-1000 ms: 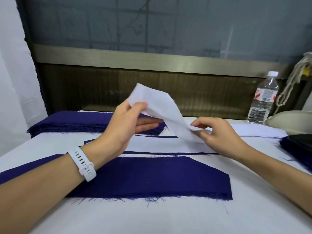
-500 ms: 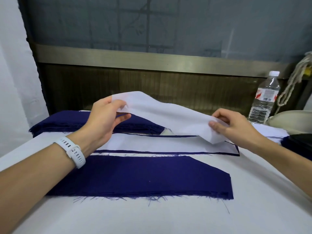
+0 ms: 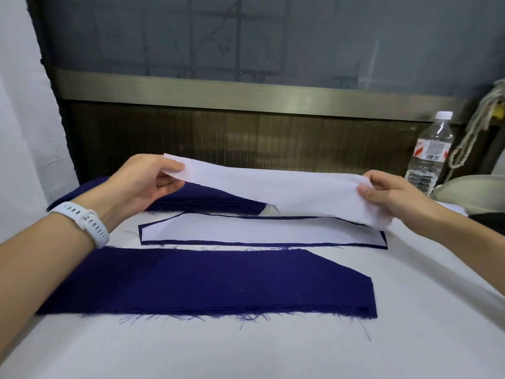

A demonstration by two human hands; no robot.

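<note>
A long white fabric strip (image 3: 276,191) is stretched in the air above the table. My left hand (image 3: 142,184) pinches its left end and my right hand (image 3: 388,195) pinches its right end. Below it lies a navy piece topped with a white strip (image 3: 254,231), only its dark edges showing. Nearer to me a bare navy fabric piece (image 3: 213,283) with frayed threads lies flat on the white table (image 3: 246,348).
A stack of navy fabric (image 3: 196,199) sits at the back left. A water bottle (image 3: 429,153) stands at the back right beside a cream-coloured object (image 3: 470,192) and a hanging rope (image 3: 475,127). A dark panel wall rises behind the table.
My hands have moved apart, pulling the white strip from a crumpled fold into a straight span. The left hand went left, the right hand went right.
</note>
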